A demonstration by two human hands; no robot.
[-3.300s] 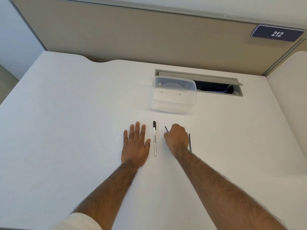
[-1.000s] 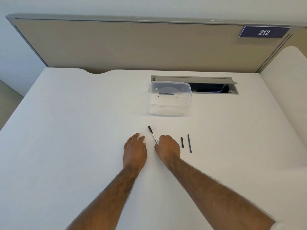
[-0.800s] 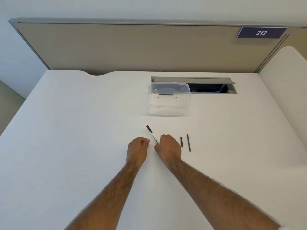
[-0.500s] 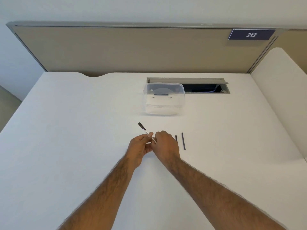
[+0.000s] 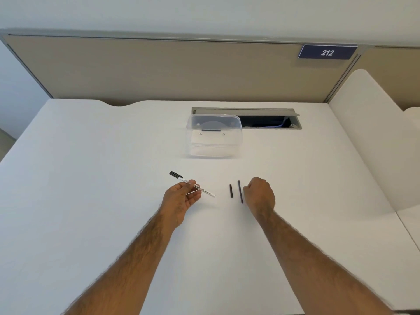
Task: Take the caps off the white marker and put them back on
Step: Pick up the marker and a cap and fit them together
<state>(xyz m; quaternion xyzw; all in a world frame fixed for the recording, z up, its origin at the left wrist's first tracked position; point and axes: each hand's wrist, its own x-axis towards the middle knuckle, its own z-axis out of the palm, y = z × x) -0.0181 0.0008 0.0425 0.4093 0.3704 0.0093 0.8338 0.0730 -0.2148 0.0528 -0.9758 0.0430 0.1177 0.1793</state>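
Note:
My left hand [image 5: 181,198] holds the white marker [image 5: 200,188] by its middle, between thumb and fingers, lifted a little off the white desk [image 5: 91,178]. The marker slants, with its black cap [image 5: 176,174] on the far-left end and its white end pointing right. My right hand [image 5: 259,193] rests on the desk to the right with fingers curled under. Its fingertips are beside a long black stick [image 5: 240,192]. What the curled fingers hold, if anything, is hidden.
A shorter black stick [image 5: 231,190] lies just left of the long one. A clear plastic container [image 5: 213,135] sits further back, in front of an open cable hatch [image 5: 272,121]. A beige partition [image 5: 159,69] stands behind the desk, and a white divider [image 5: 363,133] closes the right side.
My hands have separated. The left hand kept the marker and lifted it leftward. The right hand let go and moved right to the black sticks.

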